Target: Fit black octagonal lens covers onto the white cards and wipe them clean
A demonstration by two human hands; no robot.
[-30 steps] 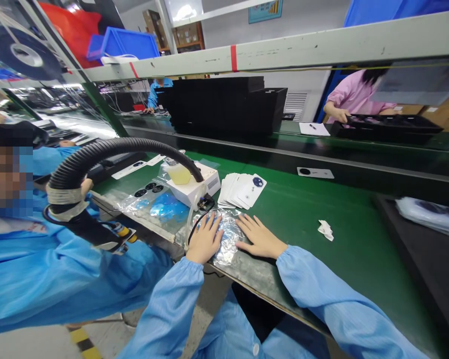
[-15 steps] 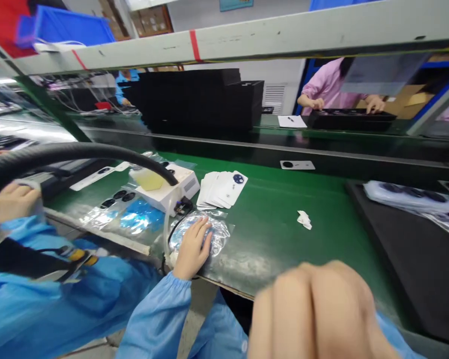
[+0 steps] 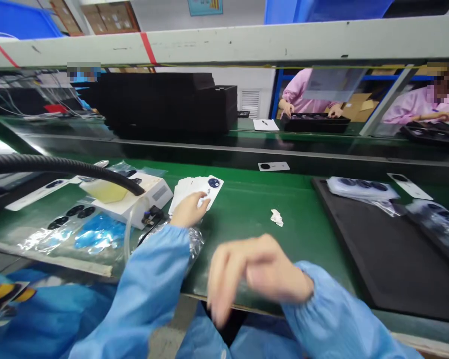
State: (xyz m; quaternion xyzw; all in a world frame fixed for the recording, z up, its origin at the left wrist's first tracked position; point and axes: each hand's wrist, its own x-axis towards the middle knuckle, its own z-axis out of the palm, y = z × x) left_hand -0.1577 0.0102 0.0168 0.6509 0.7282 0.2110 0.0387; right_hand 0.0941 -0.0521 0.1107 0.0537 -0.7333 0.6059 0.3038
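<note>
My left hand [image 3: 190, 209] reaches over the near side of a fanned stack of white cards [image 3: 183, 188]. Its fingers are stretched onto the top card, which bears a dark round camera-like print [image 3: 213, 183]. Below that wrist lies a clear plastic bag [image 3: 196, 244], partly covered by my sleeve. My right hand [image 3: 254, 271] hangs over the bench's front edge, blurred, with its fingers bent downward and apart from the thumb. Nothing shows in it.
A white box device [image 3: 153, 189] with tubing and a black hose [image 3: 60, 167] stand left. Blue film pieces [image 3: 101, 232] lie before it. A crumpled white scrap [image 3: 277, 218] sits mid-bench. Right is a black foam board [image 3: 392, 259] with wrapped parts [image 3: 361, 188]. Co-workers sit beyond.
My left hand has moved from the plastic bag forward to the white cards. My right hand has drawn away from the camera, and its fingers now point down. The view has shifted right.
</note>
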